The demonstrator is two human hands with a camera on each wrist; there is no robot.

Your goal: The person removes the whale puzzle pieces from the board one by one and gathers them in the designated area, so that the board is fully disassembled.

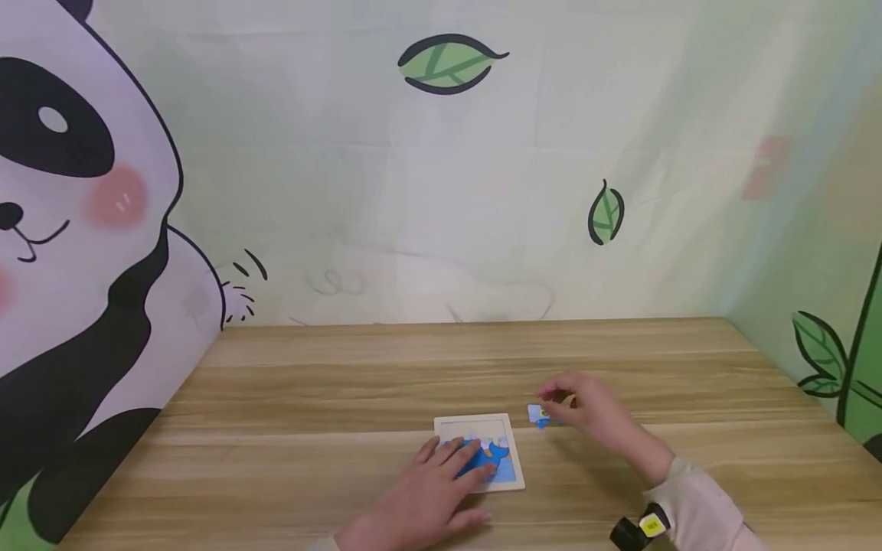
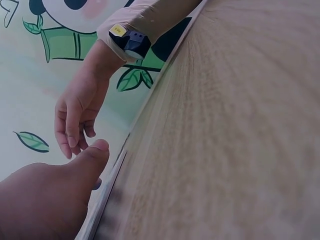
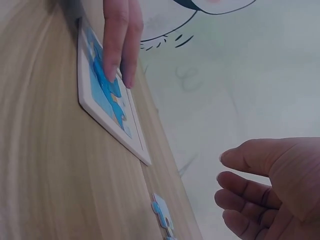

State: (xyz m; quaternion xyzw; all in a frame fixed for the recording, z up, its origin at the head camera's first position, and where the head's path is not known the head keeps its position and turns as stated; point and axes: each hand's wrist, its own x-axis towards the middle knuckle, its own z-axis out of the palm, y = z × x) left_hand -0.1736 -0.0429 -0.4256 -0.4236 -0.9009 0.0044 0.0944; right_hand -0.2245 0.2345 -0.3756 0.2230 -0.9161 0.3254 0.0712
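Observation:
My left hand (image 1: 430, 490) lies with spread fingers on a small square jigsaw puzzle tray (image 1: 475, 427) with a pale frame. Blue pieces fill its lower part, partly hidden under those fingers; a bare strip shows along the top. Right of the tray, loose blue-and-white puzzle pieces (image 1: 537, 414) lie on the table, partly covered in the head view by my right hand (image 1: 589, 409). In the right wrist view that hand (image 3: 280, 185) is raised apart from the pieces (image 3: 162, 212), fingers loosely bent, nothing between thumb and fingers.
The wood-grain table (image 1: 310, 390) meets a pale printed backdrop (image 1: 331, 168) along its back edge. Printed panda and leaf figures cover the backdrop at the sides. A black strap device with a yellow label (image 1: 651, 526) sits on my right wrist.

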